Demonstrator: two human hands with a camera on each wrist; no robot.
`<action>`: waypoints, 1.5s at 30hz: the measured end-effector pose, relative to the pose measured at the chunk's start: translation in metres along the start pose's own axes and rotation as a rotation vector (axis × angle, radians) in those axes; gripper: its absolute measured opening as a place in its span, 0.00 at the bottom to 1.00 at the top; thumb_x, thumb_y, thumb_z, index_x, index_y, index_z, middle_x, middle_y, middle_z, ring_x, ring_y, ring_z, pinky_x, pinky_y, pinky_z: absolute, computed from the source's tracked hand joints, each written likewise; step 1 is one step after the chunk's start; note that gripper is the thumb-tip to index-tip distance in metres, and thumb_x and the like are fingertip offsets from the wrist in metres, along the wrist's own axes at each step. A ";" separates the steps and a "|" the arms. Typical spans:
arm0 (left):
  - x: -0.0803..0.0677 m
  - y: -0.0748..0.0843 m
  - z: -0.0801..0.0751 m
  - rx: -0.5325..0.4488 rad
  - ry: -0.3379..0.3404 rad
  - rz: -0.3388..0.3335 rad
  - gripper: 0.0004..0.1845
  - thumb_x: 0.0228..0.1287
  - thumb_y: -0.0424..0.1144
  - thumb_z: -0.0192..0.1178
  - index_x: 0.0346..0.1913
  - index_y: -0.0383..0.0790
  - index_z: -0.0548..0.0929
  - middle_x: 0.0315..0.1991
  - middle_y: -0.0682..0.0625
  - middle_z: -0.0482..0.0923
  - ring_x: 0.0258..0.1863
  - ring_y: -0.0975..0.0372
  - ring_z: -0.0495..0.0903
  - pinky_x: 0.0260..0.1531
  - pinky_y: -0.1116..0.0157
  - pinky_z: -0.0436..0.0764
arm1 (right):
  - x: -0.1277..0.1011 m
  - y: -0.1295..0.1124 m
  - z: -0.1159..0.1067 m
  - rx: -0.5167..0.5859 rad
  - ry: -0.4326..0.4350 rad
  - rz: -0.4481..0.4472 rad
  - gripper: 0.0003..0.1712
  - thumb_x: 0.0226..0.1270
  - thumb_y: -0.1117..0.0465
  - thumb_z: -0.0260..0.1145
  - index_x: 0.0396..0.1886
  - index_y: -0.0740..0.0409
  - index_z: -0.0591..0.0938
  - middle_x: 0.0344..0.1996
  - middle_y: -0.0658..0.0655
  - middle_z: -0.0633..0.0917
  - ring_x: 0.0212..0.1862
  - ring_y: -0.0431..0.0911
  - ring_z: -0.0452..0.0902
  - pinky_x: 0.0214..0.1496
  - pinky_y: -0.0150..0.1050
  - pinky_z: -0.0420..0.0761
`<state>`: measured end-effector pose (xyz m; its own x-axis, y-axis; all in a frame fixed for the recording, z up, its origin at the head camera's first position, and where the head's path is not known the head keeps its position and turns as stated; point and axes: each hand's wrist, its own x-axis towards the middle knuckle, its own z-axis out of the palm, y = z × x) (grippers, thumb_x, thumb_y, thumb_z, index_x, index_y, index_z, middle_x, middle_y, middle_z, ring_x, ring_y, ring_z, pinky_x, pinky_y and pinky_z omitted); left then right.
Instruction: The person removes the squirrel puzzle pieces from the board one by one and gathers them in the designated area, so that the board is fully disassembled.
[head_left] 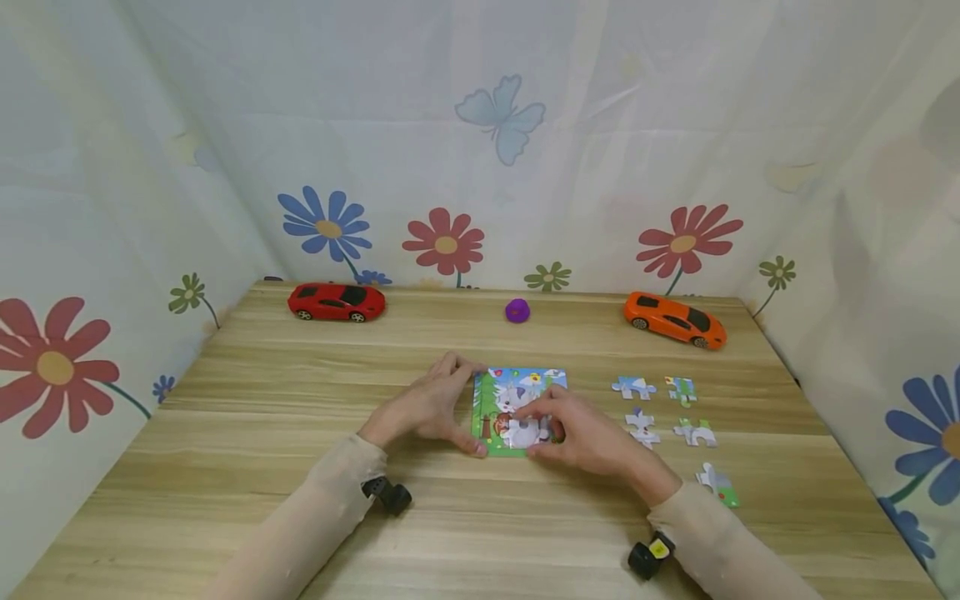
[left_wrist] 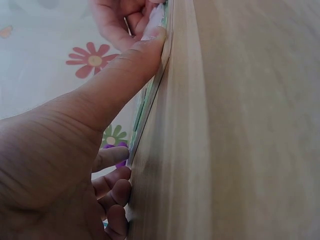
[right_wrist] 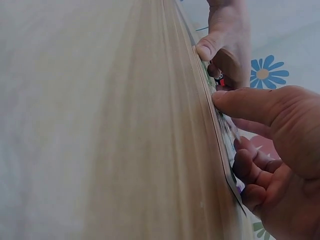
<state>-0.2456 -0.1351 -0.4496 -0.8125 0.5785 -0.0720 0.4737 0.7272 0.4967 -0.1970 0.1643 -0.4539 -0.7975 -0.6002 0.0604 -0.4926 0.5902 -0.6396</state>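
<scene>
A small jigsaw board (head_left: 487,392) with a cartoon animal picture lies on the table in front of me. My left hand (head_left: 431,404) grips its left side, thumb on the near corner and fingers by the far corner. My right hand (head_left: 588,433) reaches over the board's right part, pinching a pale puzzle piece (head_left: 517,433) low in the picture. In the left wrist view, that whitish piece (left_wrist: 154,22) shows between the right fingers and the board. The right thumb (right_wrist: 227,100) meets the board's near edge in the right wrist view; the curled fingers partly hide the picture.
Several loose puzzle pieces (head_left: 641,425) lie to the right of the board, beside my right forearm. Along the table's back stand a red toy car (head_left: 337,302), a small purple object (head_left: 517,311) and an orange toy car (head_left: 675,320). A flowered curtain (head_left: 495,192) surrounds the table.
</scene>
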 end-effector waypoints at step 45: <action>-0.002 0.001 0.000 0.001 -0.011 -0.033 0.74 0.37 0.67 0.92 0.88 0.48 0.63 0.72 0.46 0.66 0.72 0.52 0.69 0.77 0.50 0.75 | -0.012 -0.008 -0.058 0.025 0.164 0.057 0.28 0.70 0.64 0.80 0.68 0.45 0.88 0.49 0.54 0.78 0.38 0.46 0.76 0.33 0.35 0.75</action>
<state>-0.2435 -0.1352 -0.4486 -0.8241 0.5580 -0.0977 0.4470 0.7465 0.4928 -0.2037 0.1982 -0.4053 -0.8712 -0.4688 0.1462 -0.4375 0.6059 -0.6645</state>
